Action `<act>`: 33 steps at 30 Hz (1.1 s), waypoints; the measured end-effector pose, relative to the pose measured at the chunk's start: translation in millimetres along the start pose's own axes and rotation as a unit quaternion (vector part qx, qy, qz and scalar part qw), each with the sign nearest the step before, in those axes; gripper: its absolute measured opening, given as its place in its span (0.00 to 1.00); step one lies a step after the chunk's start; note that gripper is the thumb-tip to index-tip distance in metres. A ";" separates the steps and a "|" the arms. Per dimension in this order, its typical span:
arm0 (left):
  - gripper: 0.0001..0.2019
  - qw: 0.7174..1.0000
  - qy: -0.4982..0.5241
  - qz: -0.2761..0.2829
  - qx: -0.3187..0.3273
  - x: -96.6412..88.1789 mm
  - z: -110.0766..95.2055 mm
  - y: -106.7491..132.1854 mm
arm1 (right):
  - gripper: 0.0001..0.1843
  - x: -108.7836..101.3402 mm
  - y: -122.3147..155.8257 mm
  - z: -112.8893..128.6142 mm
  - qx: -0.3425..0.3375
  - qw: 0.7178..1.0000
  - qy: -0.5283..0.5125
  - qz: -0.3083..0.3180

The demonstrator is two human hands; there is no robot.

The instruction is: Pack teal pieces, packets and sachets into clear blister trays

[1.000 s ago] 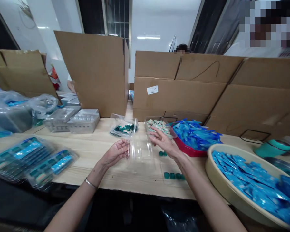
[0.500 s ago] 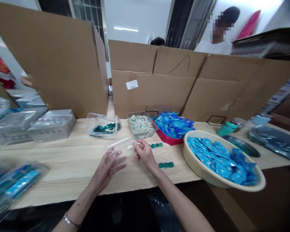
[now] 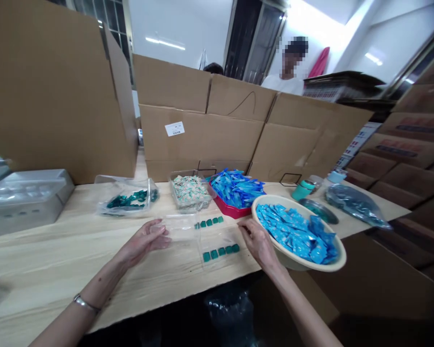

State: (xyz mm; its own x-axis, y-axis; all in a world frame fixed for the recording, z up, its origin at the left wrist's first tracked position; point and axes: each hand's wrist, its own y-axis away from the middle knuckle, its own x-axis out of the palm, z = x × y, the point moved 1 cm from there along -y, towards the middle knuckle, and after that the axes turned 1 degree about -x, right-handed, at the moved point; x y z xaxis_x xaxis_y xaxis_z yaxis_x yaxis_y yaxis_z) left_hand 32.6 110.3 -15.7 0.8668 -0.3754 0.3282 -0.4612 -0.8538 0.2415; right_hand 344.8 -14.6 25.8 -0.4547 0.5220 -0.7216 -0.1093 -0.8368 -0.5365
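**Hand work at a bench, head-worn view.** The landmark is a clear plastic blister tray [image 3: 198, 241] lying flat on a pale wooden table [image 3: 58, 255]. Two short rows of small teal squares [image 3: 220, 251] lie on it; whether they sit in its pockets cannot be told.

**Hands.** The left hand [image 3: 142, 243] rests at the tray's left end, its fingers [image 3: 155, 236] close together, nearly flat and clamped on nothing. The right hand [image 3: 260, 246] is just beside the tray's right edge, its fingers [image 3: 248, 229] curled together; whether they pinch a small piece cannot be told.

**Surroundings.** Behind the tray stand a clear tub of beige flakes [image 3: 190, 193] and a red tray [image 3: 231, 212] heaped with blue sachets [image 3: 237, 189]. To its right is a cream basin [image 3: 311, 266] holding more blue sachets [image 3: 296, 236]. Farther left of the tray lie a clear bag of teal pieces [image 3: 128, 200] and a grey plastic tray [image 3: 27, 200]. Well behind it rise cardboard boxes [image 3: 198, 135], with a person in a white shirt [image 3: 287, 77] beyond them.

**Step (judged).** The work appears to be setting teal squares in rows on the tray. The next move seems to call for a precise fingertip placement, with the left hand steadying the light tray.
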 end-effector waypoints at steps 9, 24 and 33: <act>0.19 0.993 0.057 0.089 -0.045 4.7 16.2 -32.0 | 0.11 -73.2 -46.1 -76.8 0.092 0.984 0.147 -0.031; 0.14 0.987 0.128 0.072 -0.066 -7.5 21.2 -37.2 | 0.13 35.6 -180.5 -124.2 0.087 0.942 0.256 0.198; 0.11 0.985 0.134 0.086 -0.066 -2.7 22.5 -34.7 | 0.16 79.9 -225.2 -124.2 0.151 0.933 0.277 0.172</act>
State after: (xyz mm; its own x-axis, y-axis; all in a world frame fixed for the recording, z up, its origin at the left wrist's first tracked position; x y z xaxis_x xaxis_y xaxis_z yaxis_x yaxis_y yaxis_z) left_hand 50.5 132.8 -45.5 0.7003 -0.3865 0.6001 -0.6328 -0.7253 0.2713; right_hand 442.9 236.1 34.7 0.0088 0.1490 -0.9888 -0.3240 -0.9351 -0.1438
